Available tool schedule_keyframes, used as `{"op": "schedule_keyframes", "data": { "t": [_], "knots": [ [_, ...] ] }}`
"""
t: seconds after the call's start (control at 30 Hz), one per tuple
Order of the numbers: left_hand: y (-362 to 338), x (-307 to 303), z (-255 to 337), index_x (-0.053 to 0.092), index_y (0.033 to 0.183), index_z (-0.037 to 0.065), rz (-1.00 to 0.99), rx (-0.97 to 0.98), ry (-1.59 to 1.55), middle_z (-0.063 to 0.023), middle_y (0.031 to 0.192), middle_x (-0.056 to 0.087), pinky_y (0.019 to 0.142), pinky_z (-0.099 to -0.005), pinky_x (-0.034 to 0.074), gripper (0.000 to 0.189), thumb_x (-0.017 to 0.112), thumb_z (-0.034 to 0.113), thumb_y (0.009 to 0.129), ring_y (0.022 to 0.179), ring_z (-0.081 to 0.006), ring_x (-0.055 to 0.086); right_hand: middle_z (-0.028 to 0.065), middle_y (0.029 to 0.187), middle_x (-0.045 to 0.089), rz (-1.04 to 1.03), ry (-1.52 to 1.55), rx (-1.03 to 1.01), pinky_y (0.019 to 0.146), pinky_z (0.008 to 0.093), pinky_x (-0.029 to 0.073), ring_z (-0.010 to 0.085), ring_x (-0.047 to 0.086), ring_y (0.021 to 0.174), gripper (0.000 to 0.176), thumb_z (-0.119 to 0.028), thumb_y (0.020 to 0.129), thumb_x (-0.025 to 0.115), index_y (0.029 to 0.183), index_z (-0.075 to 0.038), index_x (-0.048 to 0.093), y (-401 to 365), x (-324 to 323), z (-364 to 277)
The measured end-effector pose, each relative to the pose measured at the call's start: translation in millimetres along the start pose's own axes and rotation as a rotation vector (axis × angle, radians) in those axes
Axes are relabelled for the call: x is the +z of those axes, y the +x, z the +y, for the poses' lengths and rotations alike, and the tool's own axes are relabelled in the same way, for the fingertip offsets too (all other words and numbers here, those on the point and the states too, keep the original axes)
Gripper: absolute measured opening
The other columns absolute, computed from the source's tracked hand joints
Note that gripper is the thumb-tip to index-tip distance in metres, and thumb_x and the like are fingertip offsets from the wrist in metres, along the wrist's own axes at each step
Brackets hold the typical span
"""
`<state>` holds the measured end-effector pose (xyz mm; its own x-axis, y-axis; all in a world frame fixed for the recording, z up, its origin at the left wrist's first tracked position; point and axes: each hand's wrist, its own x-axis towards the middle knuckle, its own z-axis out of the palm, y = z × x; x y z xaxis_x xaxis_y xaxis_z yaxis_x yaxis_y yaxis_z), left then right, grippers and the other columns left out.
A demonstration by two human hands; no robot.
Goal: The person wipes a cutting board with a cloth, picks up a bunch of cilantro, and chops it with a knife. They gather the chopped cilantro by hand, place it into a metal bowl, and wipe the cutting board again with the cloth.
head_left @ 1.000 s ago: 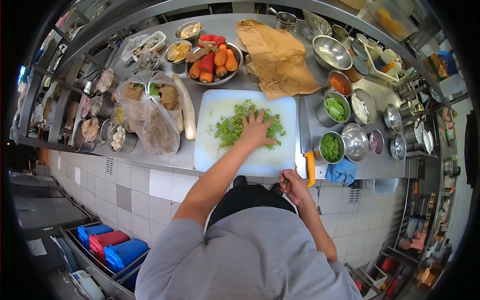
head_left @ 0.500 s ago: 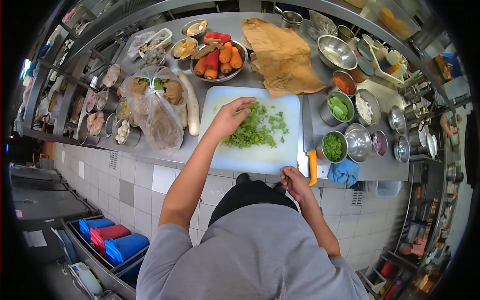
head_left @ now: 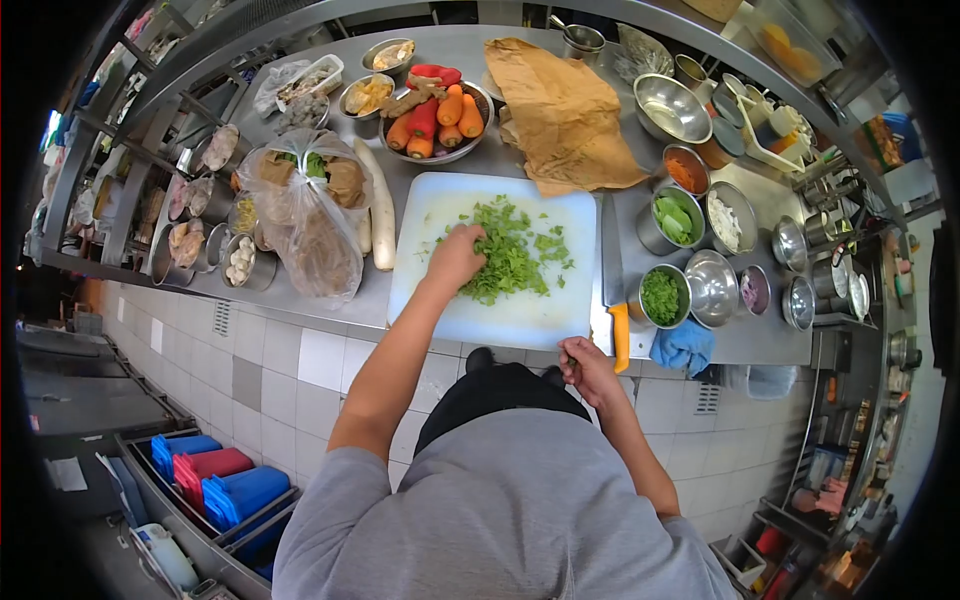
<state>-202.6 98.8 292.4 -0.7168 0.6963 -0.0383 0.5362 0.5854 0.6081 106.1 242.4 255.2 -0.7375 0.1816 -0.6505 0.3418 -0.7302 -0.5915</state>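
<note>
Resting on the near left edge of a heap of chopped greens [head_left: 512, 262], the left hand [head_left: 455, 258] has its fingers bent down into the leaves; whether they pinch any or only press on them cannot be told from above. The heap spreads away from those fingers to the right and toward the far side, over the middle of a white cutting board [head_left: 520, 322], whose bare near strip lies just under the wrist. The right hand [head_left: 588, 368] sits at the front edge of the steel counter [head_left: 360, 310], close below the board's near right corner, half-curled with nothing in it (thumb side toward the edge, as far as can be seen). Just beyond and right of that hand lies a knife [head_left: 612, 290], its yellow handle nearest the knuckles but apart from them, its blade running away along the board's right side. Right of the handle is a blue cloth [head_left: 683, 345], and beyond it a small steel bowl [head_left: 660, 295] of finer green cuttings. Left of the left hand, off the board, a long white radish [head_left: 381, 210] lies beside a plastic bag [head_left: 310, 230] of produce. Far beyond the fingers stand a bowl of carrots and red peppers [head_left: 435, 118] and crumpled brown paper [head_left: 565, 105]
</note>
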Motion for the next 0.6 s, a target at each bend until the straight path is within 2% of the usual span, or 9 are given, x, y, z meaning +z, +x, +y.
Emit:
{"op": "schedule_keyframes", "data": {
  "t": [0.1, 0.2, 0.3, 0.4, 0.5, 0.6],
  "knots": [
    [6, -33, 12, 0.064, 0.111, 0.009, 0.141, 0.039, 0.005, -0.0176, 0.099, 0.057, 0.085, -0.0423, 0.05, 0.036, 0.074, 0.008, 0.076, 0.095, -0.0376, 0.061, -0.0001, 0.079, 0.056, 0.007, -0.007, -0.009, 0.054, 0.0238, 0.04, 0.0104, 0.049, 0.062, 0.016, -0.023, 0.101, 0.058, 0.106, -0.007, 0.06, -3, 3, -3],
    [-2, -67, 32, 0.065, 0.114, 0.008, 0.169, 0.126, -0.03, -0.0148, 0.103, 0.06, 0.085, -0.042, 0.05, 0.038, 0.078, 0.013, 0.078, 0.092, -0.036, 0.061, -0.0004, 0.079, 0.056, 0.02, -0.014, -0.027, 0.053, 0.0239, 0.039, 0.0102, 0.049, 0.062, 0.016, -0.023, 0.101, 0.058, 0.105, -0.008, 0.06, -3, 4, -6],
    [-6, -85, 42, 0.065, 0.118, 0.007, 0.118, 0.244, -0.118, -0.0107, 0.106, 0.063, 0.079, -0.0373, 0.051, 0.039, 0.077, 0.014, 0.081, 0.083, -0.0264, 0.062, -0.0006, 0.079, 0.056, 0.021, -0.004, -0.037, 0.053, 0.0241, 0.039, 0.01, 0.049, 0.062, 0.016, -0.024, 0.101, 0.058, 0.105, -0.008, 0.06, -3, 3, -7],
    [-12, -109, 64, 0.064, 0.122, 0.006, -0.08, -0.006, -0.409, -0.0075, 0.1, 0.066, 0.073, -0.0315, 0.051, 0.039, 0.075, 0.013, 0.085, 0.076, -0.0159, 0.058, -0.0008, 0.078, 0.056, 0.021, 0.001, -0.041, 0.053, 0.0242, 0.039, 0.0097, 0.049, 0.062, 0.017, -0.025, 0.102, 0.057, 0.105, -0.008, 0.06, -1, 5, -7],
    [-8, -109, 52, 0.067, 0.116, 0.006, 0.01, 0.047, -0.389, -0.0049, 0.088, 0.066, 0.067, -0.0271, 0.05, 0.032, 0.073, 0.011, 0.086, 0.071, -0.0105, 0.054, -0.0004, 0.077, 0.055, 0.006, -0.006, -0.042, 0.054, 0.0247, 0.039, 0.0099, 0.048, 0.062, 0.016, -0.024, 0.102, 0.056, 0.105, -0.008, 0.059, 1, 5, -6],
    [-6, -102, 34, 0.07, 0.108, 0.004, 0.041, 0.014, -0.208, -0.0055, 0.084, 0.066, 0.067, -0.0289, 0.05, 0.022, 0.072, 0.013, 0.087, 0.071, -0.0126, 0.056, 0.0004, 0.076, 0.054, -0.004, -0.02, -0.043, 0.054, 0.0254, 0.038, 0.0109, 0.047, 0.061, 0.015, -0.023, 0.103, 0.054, 0.107, -0.008, 0.057, 4, 5, -5]
  ]
}}
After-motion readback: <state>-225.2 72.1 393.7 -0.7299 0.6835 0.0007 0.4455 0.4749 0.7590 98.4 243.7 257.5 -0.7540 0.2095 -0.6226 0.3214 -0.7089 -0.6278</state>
